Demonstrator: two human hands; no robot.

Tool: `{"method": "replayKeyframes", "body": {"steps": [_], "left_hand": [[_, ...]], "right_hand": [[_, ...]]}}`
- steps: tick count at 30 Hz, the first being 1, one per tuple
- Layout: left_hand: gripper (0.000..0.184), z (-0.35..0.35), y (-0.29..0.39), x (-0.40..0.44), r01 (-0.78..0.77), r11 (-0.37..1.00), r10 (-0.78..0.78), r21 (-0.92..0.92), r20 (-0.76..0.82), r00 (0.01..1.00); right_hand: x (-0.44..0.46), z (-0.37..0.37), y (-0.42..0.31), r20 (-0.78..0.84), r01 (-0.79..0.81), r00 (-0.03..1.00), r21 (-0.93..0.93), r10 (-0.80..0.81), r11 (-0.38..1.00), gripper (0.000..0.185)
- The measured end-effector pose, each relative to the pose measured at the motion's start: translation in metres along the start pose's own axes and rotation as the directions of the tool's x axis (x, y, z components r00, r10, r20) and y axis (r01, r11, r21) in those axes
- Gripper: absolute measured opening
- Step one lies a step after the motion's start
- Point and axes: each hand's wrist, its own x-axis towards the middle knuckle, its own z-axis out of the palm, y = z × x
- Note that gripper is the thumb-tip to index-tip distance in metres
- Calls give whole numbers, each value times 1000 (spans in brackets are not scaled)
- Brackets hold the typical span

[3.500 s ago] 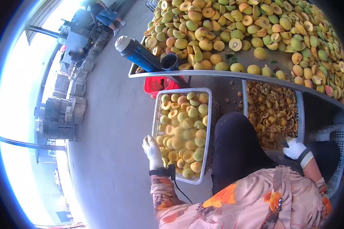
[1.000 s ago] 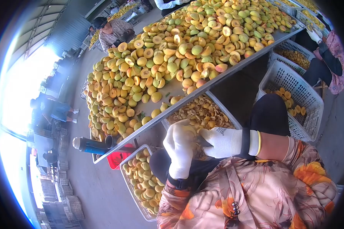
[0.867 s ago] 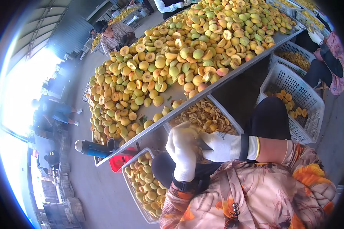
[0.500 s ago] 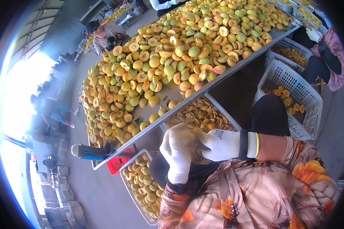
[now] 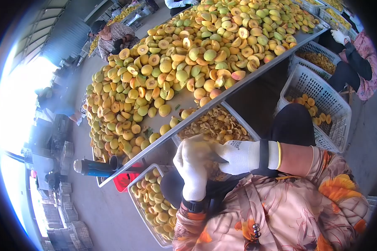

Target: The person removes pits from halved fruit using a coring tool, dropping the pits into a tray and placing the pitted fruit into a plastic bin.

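Left hand (image 5: 191, 167) and right hand (image 5: 240, 157), both gloved, met near frame centre, fingers curled narrow; could not tell what they held. Halved stone fruit (image 5: 182, 75) lay heaped on the table (image 5: 238, 86), upper centre.

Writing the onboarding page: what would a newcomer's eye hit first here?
The big heap of fruit, much of it halved, covering most of the long table. Then the white-gloved left hand and right hand, close together at the table's near side; what's between them is hard to make out.
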Motion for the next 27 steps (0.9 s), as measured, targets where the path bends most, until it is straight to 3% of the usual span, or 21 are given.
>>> {"method": "replayKeyframes", "body": {"steps": [3, 6, 9, 10, 13, 16, 19, 22, 25, 27], "left_hand": [[44, 1, 1, 0, -62, 998, 62, 29, 1, 998], [44, -4, -9, 4, -16, 1000, 16, 13, -19, 1000], [44, -7, 0, 8, 102, 985, -113, 141, 78, 990], [43, -8, 1, 10, 54, 994, -68, 91, 150, 986], [43, -7, 10, 14, 88, 981, -111, 172, 130, 985], [43, -3, -1, 8, 91, 988, -102, 127, 81, 991], [41, -11, -29, 8, 53, 998, -55, 44, 56, 997], [40, 0, -24, 10, 10, 996, -7, -87, 27, 1000], [35, 0, -23, 13, 3, 970, -13, -243, -40, 999], [31, -7, -20, 12, 69, 951, -72, -303, 3, 997]], "right_hand": [[0, 2, 0, -9, -14, 1000, 104, 15, 994, 34], [2, 1, 3, -26, -60, 998, 77, 63, 995, 30], [0, -24, -5, 113, -146, 980, -137, 162, 980, 27], [0, -21, 0, 78, -71, 993, -189, 87, 979, 25], [6, -17, -1, 72, -150, 984, -170, 164, 974, 22], [1, -6, 6, 78, -193, 978, -12, 193, 981, 18], [3, 1, 17, 83, -101, 992, 125, 91, 987, 41], [7, 7, 26, -45, 24, 999, 239, -14, 971, 42], [3, 7, 16, -163, -72, 972, 484, 171, 872, 35], [-3, 6, 13, -56, -164, 971, 552, 233, 817, 37]]}}
